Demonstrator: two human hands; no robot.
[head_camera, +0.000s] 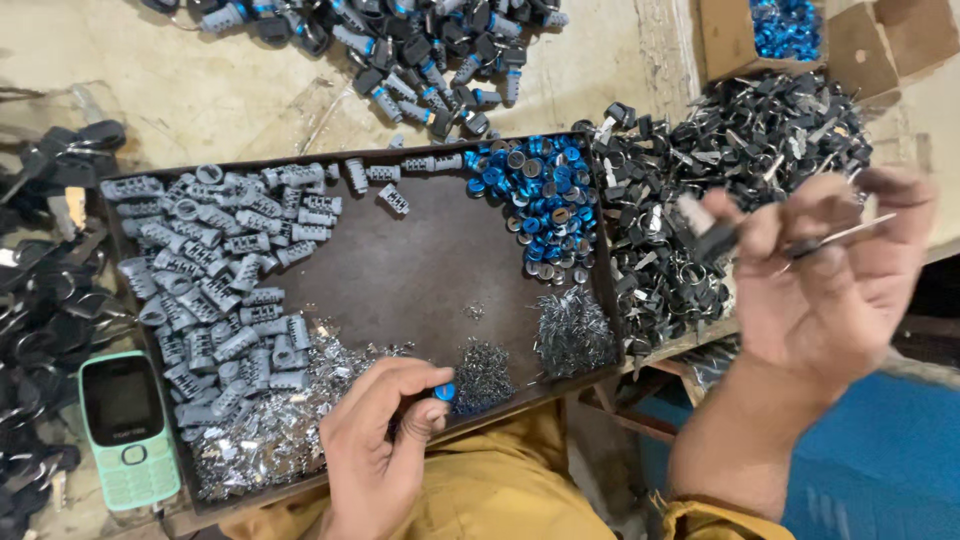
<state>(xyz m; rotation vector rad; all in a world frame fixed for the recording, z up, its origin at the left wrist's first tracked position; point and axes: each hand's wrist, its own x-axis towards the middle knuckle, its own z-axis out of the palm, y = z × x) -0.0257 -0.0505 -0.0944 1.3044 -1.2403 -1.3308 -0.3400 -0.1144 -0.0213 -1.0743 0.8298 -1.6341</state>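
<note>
My left hand (380, 445) rests at the near edge of a dark tray (420, 270) and pinches a small blue cap (444, 391) between thumb and fingers. My right hand (815, 275) is raised over the right side, holding a black-headed key (712, 235) and a thin metal blade (850, 232); it is blurred. In the tray lie several grey lock cylinders (215, 285) at left, blue caps (545, 195) at the back right, and piles of small metal pins (570, 335) along the near side.
A heap of black keys (720, 150) lies right of the tray. Assembled black-and-blue locks (420, 50) are piled behind it. A green keypad phone (128, 425) sits at the near left. More dark keys (40, 300) fill the left edge. A cardboard box (850, 45) holds blue caps.
</note>
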